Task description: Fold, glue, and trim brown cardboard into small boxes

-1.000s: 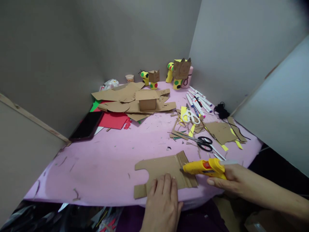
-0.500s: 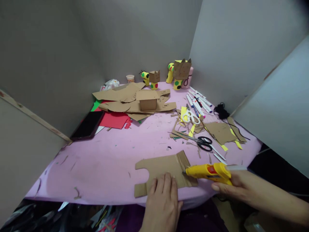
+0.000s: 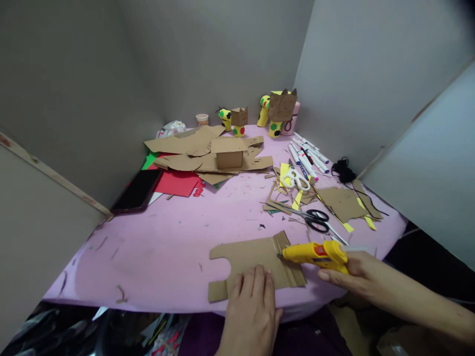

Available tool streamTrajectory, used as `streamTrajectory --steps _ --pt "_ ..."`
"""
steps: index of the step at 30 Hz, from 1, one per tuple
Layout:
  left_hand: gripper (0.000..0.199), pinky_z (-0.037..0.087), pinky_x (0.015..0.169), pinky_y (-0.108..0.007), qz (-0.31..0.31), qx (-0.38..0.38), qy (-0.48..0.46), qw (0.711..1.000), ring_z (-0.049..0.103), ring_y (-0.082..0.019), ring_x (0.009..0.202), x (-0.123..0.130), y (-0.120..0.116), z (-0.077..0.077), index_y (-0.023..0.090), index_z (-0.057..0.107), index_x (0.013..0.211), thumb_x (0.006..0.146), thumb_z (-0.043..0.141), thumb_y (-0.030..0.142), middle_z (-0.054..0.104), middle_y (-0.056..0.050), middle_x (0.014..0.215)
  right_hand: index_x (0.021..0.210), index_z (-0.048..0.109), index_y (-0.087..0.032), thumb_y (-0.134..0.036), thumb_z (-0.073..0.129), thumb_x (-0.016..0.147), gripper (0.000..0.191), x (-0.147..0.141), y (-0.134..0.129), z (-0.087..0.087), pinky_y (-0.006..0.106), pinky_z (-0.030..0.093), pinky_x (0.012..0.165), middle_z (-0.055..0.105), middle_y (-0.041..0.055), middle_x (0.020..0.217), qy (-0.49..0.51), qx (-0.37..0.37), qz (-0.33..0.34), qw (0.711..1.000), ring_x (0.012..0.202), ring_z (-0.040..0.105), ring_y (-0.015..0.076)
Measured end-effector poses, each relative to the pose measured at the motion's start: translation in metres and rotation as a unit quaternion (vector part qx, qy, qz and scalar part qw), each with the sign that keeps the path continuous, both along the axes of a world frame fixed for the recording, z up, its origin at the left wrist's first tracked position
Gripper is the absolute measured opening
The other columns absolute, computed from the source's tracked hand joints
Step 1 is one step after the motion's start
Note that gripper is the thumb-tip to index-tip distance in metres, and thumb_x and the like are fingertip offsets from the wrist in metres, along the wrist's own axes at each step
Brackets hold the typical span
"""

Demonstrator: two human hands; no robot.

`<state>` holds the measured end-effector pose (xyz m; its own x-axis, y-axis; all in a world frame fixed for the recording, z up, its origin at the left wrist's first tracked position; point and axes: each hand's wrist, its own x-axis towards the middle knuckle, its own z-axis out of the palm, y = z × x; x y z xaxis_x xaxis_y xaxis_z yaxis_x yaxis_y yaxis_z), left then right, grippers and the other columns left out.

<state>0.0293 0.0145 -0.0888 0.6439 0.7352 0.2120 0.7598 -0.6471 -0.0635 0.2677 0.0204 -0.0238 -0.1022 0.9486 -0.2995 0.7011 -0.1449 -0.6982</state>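
Note:
A flat cut cardboard piece (image 3: 245,257) lies at the table's front edge, with a rounded notch on its left side and a folded strip at its right. My left hand (image 3: 252,301) rests flat on its lower part, fingers stretched out. My right hand (image 3: 352,274) is closed round the handle of a yellow glue gun (image 3: 315,253), whose clear glue stick shows at the back. The gun's nozzle points left and sits at the crease near the folded strip. Whether the tip touches the cardboard I cannot tell.
Black-handled scissors (image 3: 317,220), white scissors (image 3: 296,179) and cardboard scraps lie at the right, near markers (image 3: 308,155) and black yarn (image 3: 343,170). Behind are stacked cardboard (image 3: 185,143), a small cardboard box (image 3: 229,158) and yellow decorated figures (image 3: 275,127). A dark phone (image 3: 137,190) lies left.
The glue gun in my right hand has moved slightly left and away from me along the crease. My left hand stays on the cardboard. The whole view has shifted a little.

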Motion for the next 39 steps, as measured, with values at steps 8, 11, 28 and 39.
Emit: streamTrajectory --steps 8,11,28,39 --pt "0.047 0.054 0.090 -0.046 0.001 0.004 -0.012 1.000 0.065 -0.031 0.107 0.000 0.000 -0.002 0.011 0.061 0.122 0.082 0.068 0.034 0.069 -0.016 0.121 0.080 0.075 -0.020 -0.054 0.056 0.082 0.039 0.003 0.001 -0.008 0.025 0.038 0.049 0.064 -0.0008 0.063 -0.018 -0.033 0.017 0.999 0.055 0.051 0.0162" --pt "0.047 0.053 0.091 -0.046 0.003 0.000 -0.009 1.000 0.065 -0.031 0.107 0.000 0.000 -0.001 0.012 0.061 0.123 0.082 0.069 0.035 0.069 -0.016 0.121 0.070 0.072 -0.020 -0.055 0.055 0.081 0.040 0.002 0.000 -0.005 0.024 0.033 0.044 0.056 -0.0027 0.051 -0.022 -0.033 0.015 0.999 0.047 0.041 0.0131" --pt "0.042 0.052 0.091 -0.046 -0.001 0.010 -0.025 1.000 0.064 -0.031 0.106 0.001 0.000 -0.007 0.010 0.061 0.121 0.084 0.065 0.028 0.069 -0.016 0.120 0.073 0.072 -0.021 -0.058 0.052 0.082 0.043 0.002 -0.021 0.013 0.026 0.047 0.054 0.070 0.0022 0.067 -0.038 -0.086 0.055 0.994 0.058 0.060 0.0200" --pt "0.043 0.052 0.090 -0.047 -0.006 0.012 -0.020 1.000 0.063 -0.031 0.106 0.001 0.000 -0.008 0.010 0.060 0.122 0.082 0.064 0.026 0.069 -0.016 0.120 0.044 0.056 -0.028 -0.043 0.060 0.078 0.038 -0.009 -0.017 0.022 0.030 0.053 0.075 0.052 -0.0010 0.039 0.027 -0.034 0.049 0.998 0.077 0.067 0.0277"
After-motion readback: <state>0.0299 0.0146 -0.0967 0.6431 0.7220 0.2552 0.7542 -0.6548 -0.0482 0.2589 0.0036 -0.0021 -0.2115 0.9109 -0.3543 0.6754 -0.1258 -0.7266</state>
